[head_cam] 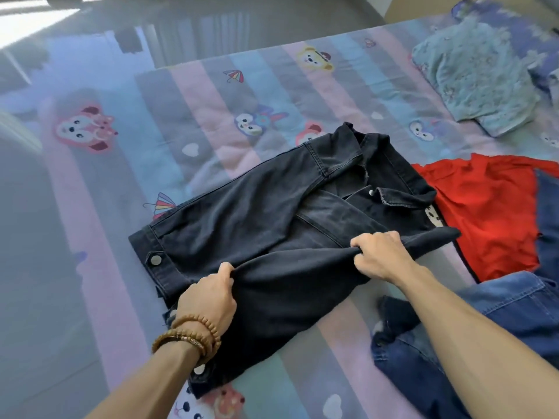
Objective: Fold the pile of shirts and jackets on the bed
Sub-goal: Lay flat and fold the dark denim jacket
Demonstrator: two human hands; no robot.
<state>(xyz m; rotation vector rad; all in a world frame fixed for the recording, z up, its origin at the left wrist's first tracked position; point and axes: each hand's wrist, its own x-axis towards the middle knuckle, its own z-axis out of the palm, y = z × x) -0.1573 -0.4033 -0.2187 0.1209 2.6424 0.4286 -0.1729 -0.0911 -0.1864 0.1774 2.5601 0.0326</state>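
Note:
A black denim jacket (pixel 257 213) lies spread across the middle of the bed, collar toward the far right, one sleeve folded over its front. My left hand (pixel 210 297) grips the near edge of the jacket by its hem side. My right hand (pixel 379 255) pinches the same lifted edge closer to the collar. Between the two hands the fabric is raised into a fold. A red shirt (pixel 487 213) lies flat just right of the jacket. Blue denim garments (pixel 520 300) are heaped at the near right, under my right forearm.
The bed wears a striped pastel cartoon sheet (pixel 127 182). A light blue patterned garment (pixel 478 77) lies at the far right by a purple floral pillow (pixel 514 31). The bed's left edge (pixel 75 267) drops to a grey floor (pixel 36 297).

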